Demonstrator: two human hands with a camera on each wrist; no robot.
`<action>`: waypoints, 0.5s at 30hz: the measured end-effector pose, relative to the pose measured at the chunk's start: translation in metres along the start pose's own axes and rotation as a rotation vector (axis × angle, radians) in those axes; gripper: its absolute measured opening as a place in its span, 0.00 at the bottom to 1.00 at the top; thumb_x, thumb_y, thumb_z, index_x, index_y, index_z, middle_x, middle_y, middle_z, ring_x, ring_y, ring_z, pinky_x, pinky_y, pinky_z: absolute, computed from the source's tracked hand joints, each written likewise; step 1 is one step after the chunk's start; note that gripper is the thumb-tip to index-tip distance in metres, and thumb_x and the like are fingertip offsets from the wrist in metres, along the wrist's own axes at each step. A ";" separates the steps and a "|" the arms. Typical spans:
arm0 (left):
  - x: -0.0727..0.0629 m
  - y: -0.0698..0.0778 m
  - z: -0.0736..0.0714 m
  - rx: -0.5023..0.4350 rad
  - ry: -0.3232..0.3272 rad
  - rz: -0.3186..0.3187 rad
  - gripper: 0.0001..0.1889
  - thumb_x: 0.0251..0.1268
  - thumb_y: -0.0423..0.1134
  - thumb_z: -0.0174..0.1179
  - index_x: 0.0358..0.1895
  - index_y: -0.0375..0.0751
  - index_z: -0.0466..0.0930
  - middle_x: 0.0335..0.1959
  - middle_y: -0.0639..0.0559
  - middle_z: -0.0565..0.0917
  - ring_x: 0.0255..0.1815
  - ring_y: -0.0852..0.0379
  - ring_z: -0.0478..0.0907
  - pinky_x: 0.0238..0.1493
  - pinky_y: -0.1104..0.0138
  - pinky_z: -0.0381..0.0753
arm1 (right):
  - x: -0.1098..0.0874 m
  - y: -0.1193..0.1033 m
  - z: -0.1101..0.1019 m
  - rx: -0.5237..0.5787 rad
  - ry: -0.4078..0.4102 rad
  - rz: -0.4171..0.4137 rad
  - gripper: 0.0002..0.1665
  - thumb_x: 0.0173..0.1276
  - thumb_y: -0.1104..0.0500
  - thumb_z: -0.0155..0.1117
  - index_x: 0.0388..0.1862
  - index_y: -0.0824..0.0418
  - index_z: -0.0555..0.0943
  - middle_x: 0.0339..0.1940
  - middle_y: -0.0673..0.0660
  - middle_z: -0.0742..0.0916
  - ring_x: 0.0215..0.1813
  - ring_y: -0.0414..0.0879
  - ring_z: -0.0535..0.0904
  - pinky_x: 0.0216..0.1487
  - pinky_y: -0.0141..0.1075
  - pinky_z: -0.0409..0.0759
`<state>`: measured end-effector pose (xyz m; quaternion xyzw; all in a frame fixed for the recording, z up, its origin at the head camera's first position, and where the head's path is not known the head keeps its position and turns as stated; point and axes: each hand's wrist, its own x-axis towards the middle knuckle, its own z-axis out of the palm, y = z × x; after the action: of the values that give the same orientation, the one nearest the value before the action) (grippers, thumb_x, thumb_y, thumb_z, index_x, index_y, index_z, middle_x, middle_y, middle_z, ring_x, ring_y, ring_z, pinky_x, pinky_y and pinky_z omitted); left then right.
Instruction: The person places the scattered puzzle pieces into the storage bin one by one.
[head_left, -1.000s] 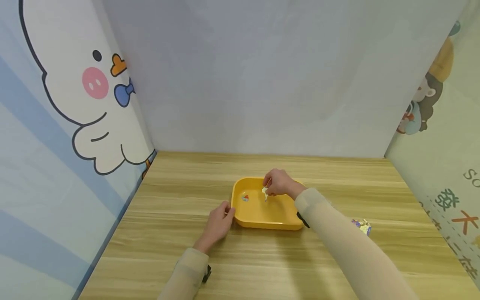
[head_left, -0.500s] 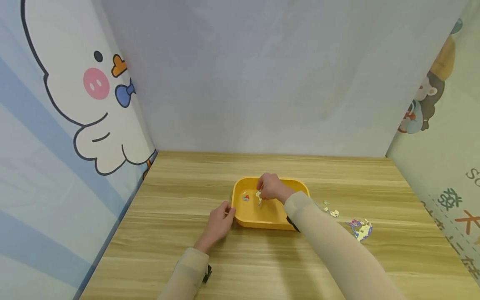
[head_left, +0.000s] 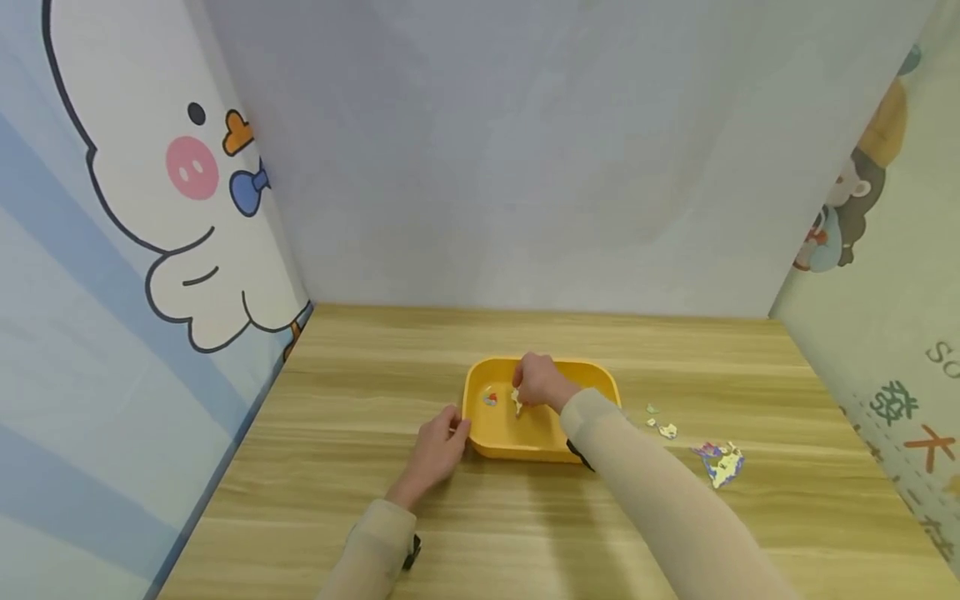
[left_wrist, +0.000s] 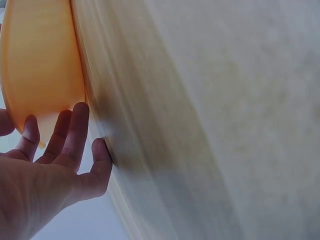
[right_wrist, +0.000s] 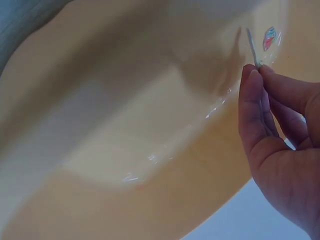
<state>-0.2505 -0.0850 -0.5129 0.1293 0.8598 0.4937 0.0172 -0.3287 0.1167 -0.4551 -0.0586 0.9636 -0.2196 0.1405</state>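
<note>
My left hand [head_left: 437, 447] touches the left side of a yellow plastic tray [head_left: 525, 454]. In the left wrist view, the left fingers [left_wrist: 77, 130] lie loosely extended against the tray's outer wall [left_wrist: 45, 60], with the little finger low by the table. My right hand [head_left: 542, 382] is over the tray, pinching a small, irregular, pale-yellow flat piece [head_left: 517, 401] between thumb and fingertips. Edge-on in the right wrist view, that piece looks like a thin grey strip [right_wrist: 252, 47]. A small red, blue and white piece [head_left: 491, 399] lies inside the tray near its left end.
Right of the tray, several small pale-yellow scraps [head_left: 667, 430] lie on the wood-grain table [head_left: 480, 533]. Farther right is a larger ragged piece [head_left: 723, 464] in pale yellow and purple. A grey wall [head_left: 525, 167] rises behind, with printed panels at both sides.
My right hand has moved left and slightly down inside the tray, carrying the pale-yellow piece. Scraps behind the right forearm came into view. My left hand has stayed at the tray.
</note>
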 end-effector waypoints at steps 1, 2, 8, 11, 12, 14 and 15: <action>-0.001 -0.001 0.000 0.004 -0.002 -0.005 0.07 0.72 0.37 0.51 0.33 0.42 0.70 0.31 0.51 0.78 0.29 0.58 0.75 0.30 0.64 0.76 | 0.000 -0.001 0.001 -0.002 0.002 0.001 0.11 0.51 0.70 0.71 0.35 0.65 0.85 0.34 0.58 0.83 0.38 0.51 0.76 0.30 0.33 0.79; -0.001 -0.001 -0.001 0.005 -0.006 -0.005 0.07 0.72 0.37 0.51 0.33 0.42 0.70 0.31 0.51 0.78 0.29 0.58 0.75 0.30 0.64 0.76 | 0.000 -0.002 0.002 -0.010 0.005 -0.002 0.11 0.52 0.70 0.71 0.36 0.65 0.85 0.35 0.58 0.84 0.39 0.52 0.76 0.31 0.34 0.79; -0.002 -0.001 -0.001 0.013 -0.008 -0.002 0.07 0.72 0.37 0.50 0.33 0.42 0.70 0.33 0.50 0.79 0.31 0.57 0.76 0.32 0.64 0.76 | 0.001 -0.005 0.006 -0.003 0.024 -0.007 0.10 0.53 0.70 0.70 0.37 0.66 0.85 0.37 0.59 0.84 0.43 0.54 0.77 0.34 0.35 0.79; -0.001 0.000 -0.001 0.017 -0.003 0.011 0.07 0.72 0.37 0.50 0.34 0.41 0.70 0.34 0.50 0.80 0.33 0.57 0.76 0.33 0.64 0.77 | 0.002 -0.006 0.007 -0.003 0.035 -0.001 0.09 0.52 0.70 0.70 0.34 0.66 0.84 0.36 0.59 0.84 0.44 0.55 0.76 0.35 0.35 0.79; -0.001 0.000 -0.002 0.016 -0.002 0.010 0.07 0.72 0.37 0.51 0.33 0.42 0.71 0.34 0.50 0.80 0.33 0.57 0.76 0.33 0.64 0.77 | 0.002 -0.007 0.008 -0.001 0.034 0.005 0.08 0.52 0.71 0.70 0.33 0.66 0.84 0.35 0.58 0.83 0.43 0.54 0.76 0.34 0.36 0.79; -0.002 0.001 -0.002 0.015 0.000 0.016 0.07 0.72 0.36 0.51 0.33 0.41 0.71 0.34 0.50 0.79 0.32 0.57 0.76 0.32 0.65 0.77 | 0.003 -0.008 0.009 -0.009 0.035 0.015 0.07 0.51 0.71 0.69 0.31 0.65 0.84 0.33 0.57 0.83 0.41 0.53 0.76 0.33 0.35 0.78; -0.002 0.001 -0.003 0.016 -0.001 0.019 0.06 0.72 0.36 0.51 0.33 0.41 0.71 0.34 0.50 0.79 0.32 0.57 0.76 0.32 0.65 0.77 | 0.003 -0.009 0.009 -0.013 0.036 0.019 0.07 0.51 0.72 0.68 0.30 0.64 0.84 0.32 0.57 0.83 0.39 0.52 0.76 0.32 0.35 0.78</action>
<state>-0.2487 -0.0872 -0.5103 0.1377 0.8624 0.4871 0.0118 -0.3285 0.1039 -0.4600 -0.0465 0.9680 -0.2129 0.1249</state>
